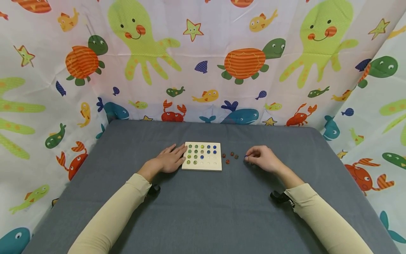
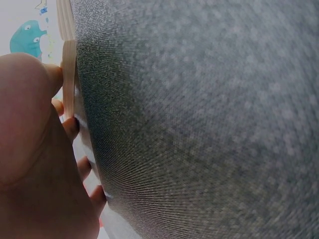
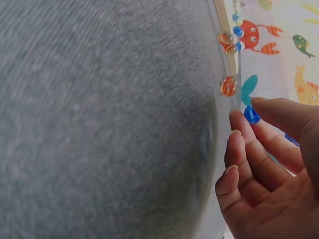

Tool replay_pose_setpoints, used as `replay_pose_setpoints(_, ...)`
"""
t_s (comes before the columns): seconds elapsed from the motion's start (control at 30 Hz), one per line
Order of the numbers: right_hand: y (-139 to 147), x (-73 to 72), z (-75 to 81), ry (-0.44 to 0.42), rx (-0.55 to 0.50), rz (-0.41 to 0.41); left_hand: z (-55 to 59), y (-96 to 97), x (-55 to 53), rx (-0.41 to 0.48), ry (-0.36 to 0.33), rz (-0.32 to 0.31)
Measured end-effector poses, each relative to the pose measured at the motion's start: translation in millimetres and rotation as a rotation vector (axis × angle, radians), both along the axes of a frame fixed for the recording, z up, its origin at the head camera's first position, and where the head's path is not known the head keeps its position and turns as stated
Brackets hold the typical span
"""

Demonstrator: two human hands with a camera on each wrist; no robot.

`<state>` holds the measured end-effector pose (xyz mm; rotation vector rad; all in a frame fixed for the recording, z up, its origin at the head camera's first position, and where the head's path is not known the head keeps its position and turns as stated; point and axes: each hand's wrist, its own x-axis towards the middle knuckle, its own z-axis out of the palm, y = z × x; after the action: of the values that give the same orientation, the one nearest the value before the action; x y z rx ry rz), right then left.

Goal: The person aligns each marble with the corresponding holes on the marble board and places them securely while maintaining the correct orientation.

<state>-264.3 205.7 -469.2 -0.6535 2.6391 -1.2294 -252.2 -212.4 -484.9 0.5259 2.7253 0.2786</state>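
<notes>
A pale wooden board [image 1: 201,166] with rows of round hollows lies on the grey cloth. Green, yellow and blue marbles fill most hollows; several at the lower right hold none. My left hand [image 1: 169,159] rests on the cloth with fingers spread, its thumb and fingertips at the board's left edge. To the right of the board, my right hand [image 1: 264,158] pinches a blue marble [image 3: 251,114] between thumb and fingertips. Several orange-red marbles [image 1: 227,161] lie between the board and this hand; in the right wrist view, one orange marble [image 3: 229,86] appears just beyond the fingertips.
The grey cloth-covered table [image 1: 209,211] spreads around the board on all sides. Behind it and at both sides hangs a white curtain [image 1: 203,53] printed with sea animals. Each wrist wears a black strap [image 1: 280,197] beneath a beige sleeve.
</notes>
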Motion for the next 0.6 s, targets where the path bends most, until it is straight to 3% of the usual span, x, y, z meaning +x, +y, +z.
replay_pose_setpoints(0.6, -21, 10.6, 16.6, 0.084, -0.011, -0.003, -0.2, 0.6, 1.2, -0.012, 0.010, -0.004)
